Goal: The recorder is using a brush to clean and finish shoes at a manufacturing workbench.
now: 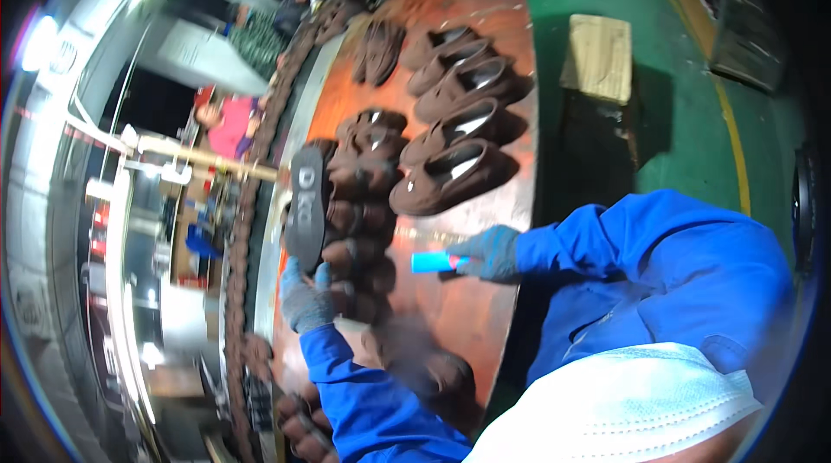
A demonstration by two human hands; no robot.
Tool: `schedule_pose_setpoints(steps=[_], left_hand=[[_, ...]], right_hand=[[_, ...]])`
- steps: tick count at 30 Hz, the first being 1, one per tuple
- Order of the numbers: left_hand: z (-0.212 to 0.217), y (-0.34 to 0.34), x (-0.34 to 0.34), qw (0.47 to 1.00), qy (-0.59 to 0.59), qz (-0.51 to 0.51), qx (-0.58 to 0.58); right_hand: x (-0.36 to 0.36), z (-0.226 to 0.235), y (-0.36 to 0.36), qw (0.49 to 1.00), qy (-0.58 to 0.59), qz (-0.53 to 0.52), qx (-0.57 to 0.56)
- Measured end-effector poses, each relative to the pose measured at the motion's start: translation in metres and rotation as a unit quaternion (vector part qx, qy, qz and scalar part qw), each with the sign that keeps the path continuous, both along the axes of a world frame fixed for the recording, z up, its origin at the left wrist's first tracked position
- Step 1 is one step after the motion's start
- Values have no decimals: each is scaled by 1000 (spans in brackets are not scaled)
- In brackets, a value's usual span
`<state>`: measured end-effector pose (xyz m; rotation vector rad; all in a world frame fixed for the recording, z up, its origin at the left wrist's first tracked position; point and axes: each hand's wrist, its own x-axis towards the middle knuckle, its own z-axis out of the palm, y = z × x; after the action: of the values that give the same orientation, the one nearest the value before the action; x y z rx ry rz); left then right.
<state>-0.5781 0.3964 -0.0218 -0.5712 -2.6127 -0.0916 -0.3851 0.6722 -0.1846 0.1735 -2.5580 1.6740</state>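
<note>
Shoes point(450, 147) in brown rows crowded the table point(485, 307); left hand point(305, 299) gripped an upright dark sole point(305, 203); right hand point(489, 251) clasped a blue tube point(431, 262) pointing left.

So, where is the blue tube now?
In the head view, the blue tube is right of centre, in the right hand, over the brown table, just below the shoes.

Matt dark rubber was seen on the shoe sole point(305, 203), knitted cloth on both gloves, glossy plastic on the blue tube point(433, 262). The brown shoes point(450, 170) looked fuzzy with shiny insides; the counter point(467, 307) rusty metal.
</note>
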Motion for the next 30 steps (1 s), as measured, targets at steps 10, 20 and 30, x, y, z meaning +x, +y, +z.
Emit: schedule_pose_setpoints(steps=[10, 20, 30], left_hand=[[-16, 56, -94, 994, -45, 97, -36], [-23, 54, -98, 996, -29, 50, 64], [6, 61, -7, 980, 197, -30, -12]], right_hand=[[-13, -5, 4, 999, -2, -9, 50], [-2, -13, 0, 999, 3, -19, 33], [-24, -22, -1, 982, -6, -58, -178]])
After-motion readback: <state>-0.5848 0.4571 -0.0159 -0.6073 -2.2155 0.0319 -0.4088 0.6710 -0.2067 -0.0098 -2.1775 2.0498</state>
